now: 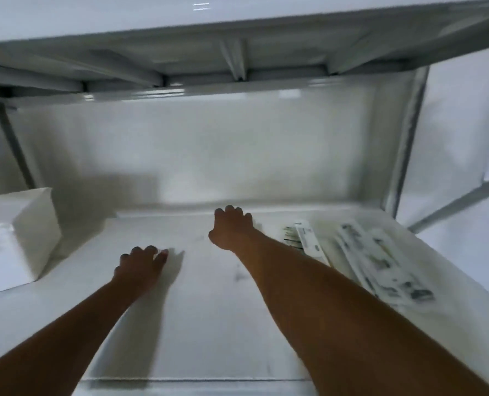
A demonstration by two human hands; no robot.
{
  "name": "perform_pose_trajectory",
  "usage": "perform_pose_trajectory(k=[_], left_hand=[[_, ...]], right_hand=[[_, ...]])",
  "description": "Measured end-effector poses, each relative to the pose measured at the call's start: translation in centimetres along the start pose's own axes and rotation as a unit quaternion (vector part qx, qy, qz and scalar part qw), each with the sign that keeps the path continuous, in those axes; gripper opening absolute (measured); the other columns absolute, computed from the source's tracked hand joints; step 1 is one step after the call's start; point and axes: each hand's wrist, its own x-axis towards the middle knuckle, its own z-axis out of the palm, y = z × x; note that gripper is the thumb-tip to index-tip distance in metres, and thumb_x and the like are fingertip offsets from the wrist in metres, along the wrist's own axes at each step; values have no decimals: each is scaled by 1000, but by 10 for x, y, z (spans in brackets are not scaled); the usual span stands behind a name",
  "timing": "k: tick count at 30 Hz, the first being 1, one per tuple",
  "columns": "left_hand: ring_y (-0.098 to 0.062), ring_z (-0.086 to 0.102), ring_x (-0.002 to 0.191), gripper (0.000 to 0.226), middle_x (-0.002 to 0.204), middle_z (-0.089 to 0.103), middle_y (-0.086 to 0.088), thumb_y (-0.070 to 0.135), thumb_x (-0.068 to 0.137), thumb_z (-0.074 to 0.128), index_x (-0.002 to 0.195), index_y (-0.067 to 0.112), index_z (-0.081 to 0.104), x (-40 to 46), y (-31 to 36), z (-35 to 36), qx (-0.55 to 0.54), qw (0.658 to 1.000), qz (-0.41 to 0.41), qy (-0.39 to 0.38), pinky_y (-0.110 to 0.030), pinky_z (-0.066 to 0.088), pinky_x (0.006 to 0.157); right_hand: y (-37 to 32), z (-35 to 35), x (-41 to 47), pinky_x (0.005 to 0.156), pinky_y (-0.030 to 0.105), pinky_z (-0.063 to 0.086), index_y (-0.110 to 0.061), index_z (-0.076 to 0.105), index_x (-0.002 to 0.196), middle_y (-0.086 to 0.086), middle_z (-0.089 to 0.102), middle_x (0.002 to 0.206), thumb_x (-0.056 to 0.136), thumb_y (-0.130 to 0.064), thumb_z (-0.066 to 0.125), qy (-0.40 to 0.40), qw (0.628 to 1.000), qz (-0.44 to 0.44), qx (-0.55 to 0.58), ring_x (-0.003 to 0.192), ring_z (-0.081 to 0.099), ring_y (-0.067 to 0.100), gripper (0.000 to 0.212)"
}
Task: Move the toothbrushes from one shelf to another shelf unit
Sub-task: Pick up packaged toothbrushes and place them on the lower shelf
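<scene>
Several packaged toothbrushes in flat white packs with dark print lie in a loose heap at the right end of a white shelf. My right hand reaches deep over the shelf, palm down with fingers curled, just left of the packs and holding nothing. My left hand hovers palm down over the shelf's middle left, fingers slightly spread and empty. The frame is blurred by motion.
A white box stands at the left end of the shelf. Another white shelf board with metal braces hangs low overhead. Grey metal uprights frame the back corners, with a white back panel behind.
</scene>
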Motion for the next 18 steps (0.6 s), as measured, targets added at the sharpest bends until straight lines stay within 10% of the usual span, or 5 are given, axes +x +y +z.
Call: perform_pose_trajectory(k=[12,18], left_hand=[[-35,51,120,51,128,56,-19,47,95,41,120,6,59,-36,200,60,-146,962,183,-144,-38,43,97],[-23,60,83,22,105,69,-16,15,88,56,102,4,69,-57,227,54,-284,920,197,-184,-22,37,51]], right_hand=[[147,-25,-97,99,40,40,-9,46,130,15,52,131,83,-42,56,-6,936,349,49,125,48,35,58],[132,-10,-97,88,38,43,-14,60,111,11,63,114,66,-47,56,10,919,378,108,112,55,31,56]])
